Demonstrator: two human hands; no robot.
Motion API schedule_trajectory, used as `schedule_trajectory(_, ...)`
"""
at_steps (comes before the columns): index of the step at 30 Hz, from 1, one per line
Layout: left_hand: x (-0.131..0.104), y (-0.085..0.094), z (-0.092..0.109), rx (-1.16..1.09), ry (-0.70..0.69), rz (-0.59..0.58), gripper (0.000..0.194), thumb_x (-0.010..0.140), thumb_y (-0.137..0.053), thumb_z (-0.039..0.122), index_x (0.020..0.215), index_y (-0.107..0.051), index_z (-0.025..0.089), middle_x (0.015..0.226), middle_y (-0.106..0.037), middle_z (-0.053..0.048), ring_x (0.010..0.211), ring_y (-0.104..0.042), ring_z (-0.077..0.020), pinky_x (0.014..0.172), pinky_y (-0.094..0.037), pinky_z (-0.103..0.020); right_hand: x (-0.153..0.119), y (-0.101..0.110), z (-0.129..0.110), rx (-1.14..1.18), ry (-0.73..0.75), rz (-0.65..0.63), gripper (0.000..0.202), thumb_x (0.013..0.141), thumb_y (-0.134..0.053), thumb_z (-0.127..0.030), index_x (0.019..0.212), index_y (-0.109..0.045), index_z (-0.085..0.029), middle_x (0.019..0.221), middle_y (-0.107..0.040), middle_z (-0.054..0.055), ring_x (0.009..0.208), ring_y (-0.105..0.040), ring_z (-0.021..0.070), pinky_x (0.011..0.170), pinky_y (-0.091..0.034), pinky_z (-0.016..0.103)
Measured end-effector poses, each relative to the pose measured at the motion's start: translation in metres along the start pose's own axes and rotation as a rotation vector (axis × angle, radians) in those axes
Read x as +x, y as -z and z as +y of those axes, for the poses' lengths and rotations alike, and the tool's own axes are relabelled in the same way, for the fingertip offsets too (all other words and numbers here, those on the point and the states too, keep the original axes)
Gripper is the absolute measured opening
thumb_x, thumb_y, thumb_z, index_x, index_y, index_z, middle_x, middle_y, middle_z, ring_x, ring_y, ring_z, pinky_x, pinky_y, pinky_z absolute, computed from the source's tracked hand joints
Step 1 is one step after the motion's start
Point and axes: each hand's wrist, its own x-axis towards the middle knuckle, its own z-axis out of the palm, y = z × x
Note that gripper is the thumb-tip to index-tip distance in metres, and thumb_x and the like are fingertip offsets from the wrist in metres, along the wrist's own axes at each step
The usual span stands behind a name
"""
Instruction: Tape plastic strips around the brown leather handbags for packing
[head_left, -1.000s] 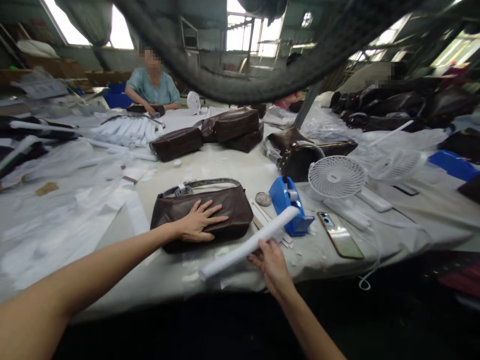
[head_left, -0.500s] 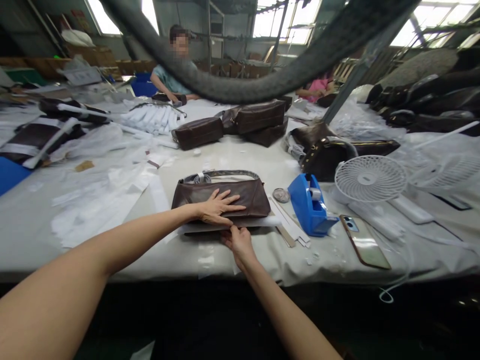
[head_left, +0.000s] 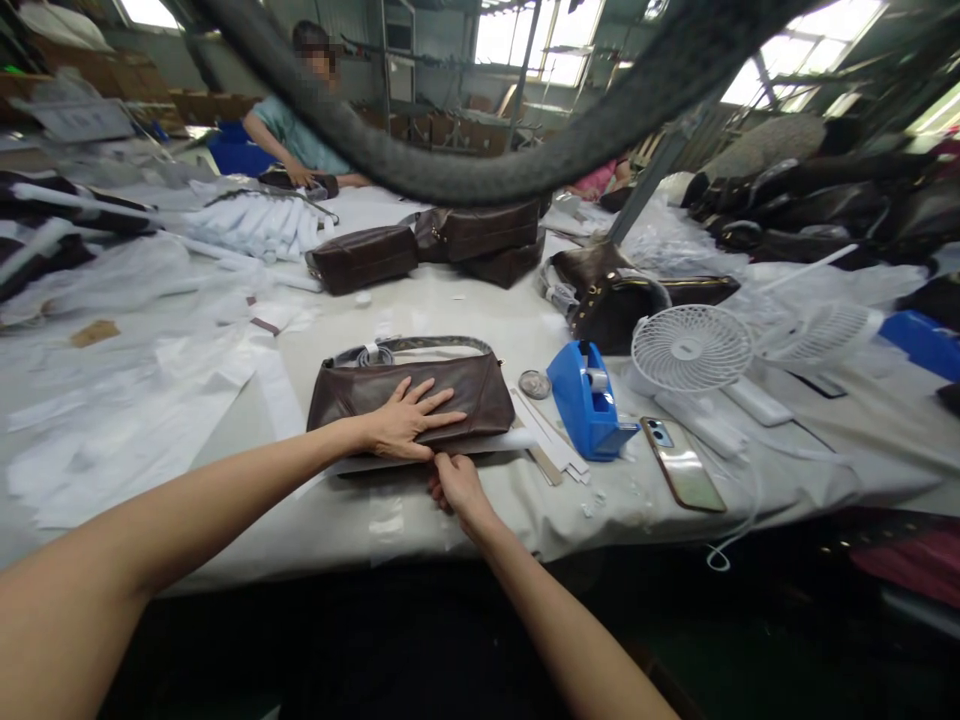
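A dark brown leather bag [head_left: 480, 392] lies on the pale cloth-covered table, its strap at the far side with a wrapped part at the left. My left hand [head_left: 405, 418] rests flat on the front of the bag with its fingers spread. At the bag's near edge a sheet of white paper [head_left: 495, 443] sticks out from beneath. My right hand [head_left: 456, 485] is at that edge, thumb and forefinger pinched just below the left hand's thumb. What the pinch holds is too small to make out.
Right of the bag are paper strips [head_left: 551, 440], a blue tape dispenser [head_left: 589, 405], a phone [head_left: 682, 465] and a white fan [head_left: 691, 348]. More brown bags [head_left: 487, 232] lie behind. A person [head_left: 300, 135] works across the table. A dark blurred loop hangs overhead.
The whole view has turned to the right, so things appear farther left. Both hands keep nearly the same places on the bag and at its near edge.
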Motion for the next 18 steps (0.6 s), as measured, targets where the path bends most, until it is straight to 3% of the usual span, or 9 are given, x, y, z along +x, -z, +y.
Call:
schedule_trajectory(11,-0.002,0.007,-0.001,0.001,-0.016,-0.051,0.096,0.071,-0.066,0.035,0.15,-0.011,0.039,0.161,0.0,-0.009,0.143,0.005,-0.0446,0.106,0.001,-0.072,-0.003,-0.008,-0.004,-0.101,0.027,-0.081,0.045,0.09,-0.034,-0.035,0.053,-0.052,-0.018,0.036,-0.045,0.0,0.034,-0.039,0.009,0.038,-0.028,0.02)
schedule_trajectory(15,-0.007,-0.002,0.008,0.06,-0.032,0.007,0.104,0.068,-0.066,0.026,0.151,-0.004,0.036,0.16,0.003,-0.013,0.143,0.007,-0.0447,0.107,-0.002,-0.071,0.0,-0.004,-0.003,-0.137,0.033,-0.103,0.043,0.089,-0.037,-0.035,0.053,-0.052,-0.017,0.036,-0.046,-0.001,0.033,-0.04,0.009,0.037,-0.03,0.019)
schedule_trajectory(18,-0.012,-0.018,0.016,0.12,-0.039,0.082,0.097,0.073,-0.063,0.02,0.151,-0.009,0.036,0.16,0.003,-0.015,0.143,0.005,-0.0447,0.107,-0.002,-0.071,0.003,-0.004,0.0,-0.174,0.052,-0.104,0.04,0.089,-0.037,-0.031,0.053,-0.05,-0.019,0.036,-0.044,-0.002,0.032,-0.039,0.009,0.037,-0.031,0.02)
